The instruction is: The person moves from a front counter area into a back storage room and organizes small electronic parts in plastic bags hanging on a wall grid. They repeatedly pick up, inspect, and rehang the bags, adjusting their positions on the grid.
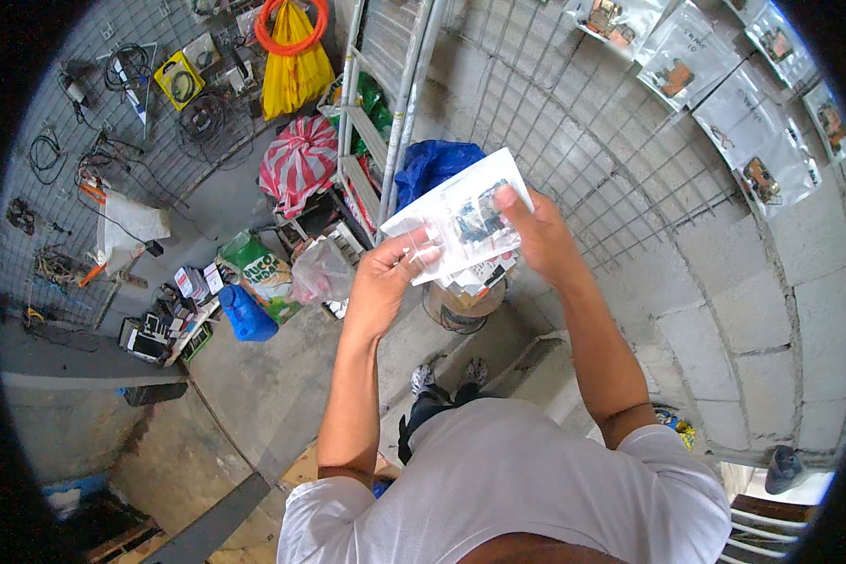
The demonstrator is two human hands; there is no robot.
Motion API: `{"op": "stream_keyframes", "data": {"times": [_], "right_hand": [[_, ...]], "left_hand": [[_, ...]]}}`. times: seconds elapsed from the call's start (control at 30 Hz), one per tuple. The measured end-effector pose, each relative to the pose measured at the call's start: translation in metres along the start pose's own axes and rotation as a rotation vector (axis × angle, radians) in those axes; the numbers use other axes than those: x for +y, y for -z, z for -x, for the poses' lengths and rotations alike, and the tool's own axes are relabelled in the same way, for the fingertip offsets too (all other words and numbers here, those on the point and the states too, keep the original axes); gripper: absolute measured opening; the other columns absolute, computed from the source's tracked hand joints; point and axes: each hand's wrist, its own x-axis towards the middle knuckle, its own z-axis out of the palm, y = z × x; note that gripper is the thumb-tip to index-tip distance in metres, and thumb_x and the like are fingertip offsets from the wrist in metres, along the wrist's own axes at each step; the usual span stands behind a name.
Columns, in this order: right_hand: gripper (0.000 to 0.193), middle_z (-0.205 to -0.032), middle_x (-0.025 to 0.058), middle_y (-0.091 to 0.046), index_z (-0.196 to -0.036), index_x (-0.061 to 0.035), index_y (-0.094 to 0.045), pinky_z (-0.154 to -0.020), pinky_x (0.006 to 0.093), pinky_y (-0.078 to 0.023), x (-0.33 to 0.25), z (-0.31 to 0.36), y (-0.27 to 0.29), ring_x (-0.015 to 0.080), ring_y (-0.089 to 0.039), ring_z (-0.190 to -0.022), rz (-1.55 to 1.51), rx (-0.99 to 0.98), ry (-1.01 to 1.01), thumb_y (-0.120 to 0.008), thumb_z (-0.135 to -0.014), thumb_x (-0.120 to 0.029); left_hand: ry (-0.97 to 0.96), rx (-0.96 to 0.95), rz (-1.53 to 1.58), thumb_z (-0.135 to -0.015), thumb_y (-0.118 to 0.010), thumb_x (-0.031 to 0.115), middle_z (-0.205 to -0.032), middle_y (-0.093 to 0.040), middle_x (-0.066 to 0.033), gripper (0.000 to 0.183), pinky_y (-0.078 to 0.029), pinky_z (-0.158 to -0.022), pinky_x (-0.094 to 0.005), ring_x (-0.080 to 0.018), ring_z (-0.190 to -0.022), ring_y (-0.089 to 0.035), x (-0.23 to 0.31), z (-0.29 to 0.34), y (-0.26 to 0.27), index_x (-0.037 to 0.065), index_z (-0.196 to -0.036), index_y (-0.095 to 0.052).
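Several dark, coiled electrical cables [127,68], hung at the far left. One flat, square yellow package [179,82] beside them, a pale coil showing at its centre. One blue plastic container [247,315], on the grey concrete floor [282,376]. One green-and-white plastic sack [257,273], just beside the container; large printed lettering on its face. One bright yellow plastic bag [296,73], hanging, with an orange ring of tubing [321,21] at its top. One red-and-white striped plastic bundle [298,164], below the yellow bag.

Left hand [383,277]: fingers bent, thumb and fingertips brought together on the left end of the packet. One flat, rectangular white packet with clear plastic over it [461,224], tilted, held in the air between both hands, in front of a blue plastic sheet [432,169]; small dark blue-green parts show within; any print on it too fine to make out. Right hand [540,240]: clamped on the packet's right end, thumb laid on the upper face, other fingers mostly hidden behind.

Several clear plastic bags [771,146] holding copper-coloured parts, before a grey block wall [714,329] at far right; some bear dark handwritten marks.
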Motion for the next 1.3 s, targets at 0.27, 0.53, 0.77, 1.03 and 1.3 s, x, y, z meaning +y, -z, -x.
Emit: {"op": "stream_keyframes", "data": {"times": [0.27, 0.53, 0.77, 1.03, 1.3], "right_hand": [[0.057, -0.087, 0.0009, -0.065, -0.108, -0.0011, -0.066, -0.069, 0.0247, -0.049, -0.004, 0.014, 0.003, 0.0084, -0.060, -0.076, 0.131, 0.117, 0.110, -0.045, -0.105, -0.054], [0.053, -0.085, 0.0047, -0.067, -0.110, -0.0005, -0.065, -0.058, 0.0274, -0.048, 0.015, 0.013, 0.027, 0.0114, -0.062, -0.069, -0.145, 0.350, -0.067, -0.051, -0.102, -0.051], [0.048, -0.086, 0.0059, -0.066, -0.111, 0.0008, -0.064, -0.056, 0.0279, -0.050, 0.019, 0.027, 0.016, 0.0126, -0.063, -0.069, -0.064, 0.427, -0.107, -0.057, -0.100, -0.046], [0.055, -0.099, 0.0091, -0.069, -0.125, -0.0008, -0.055, -0.052, 0.0317, -0.054, 0.035, 0.025, 0.029, 0.0176, -0.068, -0.077, -0.347, 0.331, -0.034, -0.054, -0.101, -0.051], [0.048, -0.106, 0.0104, -0.069, -0.131, -0.0025, -0.051, -0.051, 0.0316, -0.055, 0.041, 0.030, 0.027, 0.0201, -0.070, -0.083, -0.657, 0.235, -0.031, -0.047, -0.105, -0.043]], "left_hand": [[0.016, 0.001, -0.193, -0.092, -0.074, 0.024, -0.107, -0.071, -0.0027, 0.028, -0.048, -0.091, -0.0283, -0.0126, -0.097, -0.063, 0.033, -0.004, -0.028, 0.002, -0.109, -0.074], [-0.063, 0.038, 0.365, -0.101, -0.060, 0.025, -0.108, -0.070, -0.0038, 0.030, -0.055, -0.083, -0.0301, -0.0120, -0.098, -0.066, 0.031, -0.008, -0.037, 0.003, -0.122, -0.061], [0.094, -0.042, 0.306, -0.099, -0.064, 0.023, -0.112, -0.071, -0.0057, 0.028, -0.061, -0.070, -0.0296, -0.0141, -0.094, -0.070, 0.014, -0.009, -0.031, 0.005, -0.120, -0.063], [-0.008, 0.099, 0.385, -0.095, -0.068, 0.022, -0.113, -0.071, -0.0069, 0.030, -0.063, -0.074, -0.0326, -0.0148, -0.093, -0.070, 0.017, -0.004, -0.039, 0.005, -0.119, -0.063], [-0.021, 0.077, 0.507, -0.098, -0.066, 0.022, -0.109, -0.070, -0.0058, 0.024, -0.061, -0.074, -0.0301, -0.0131, -0.090, -0.068, 0.025, -0.003, -0.043, 0.004, -0.114, -0.064]]}}
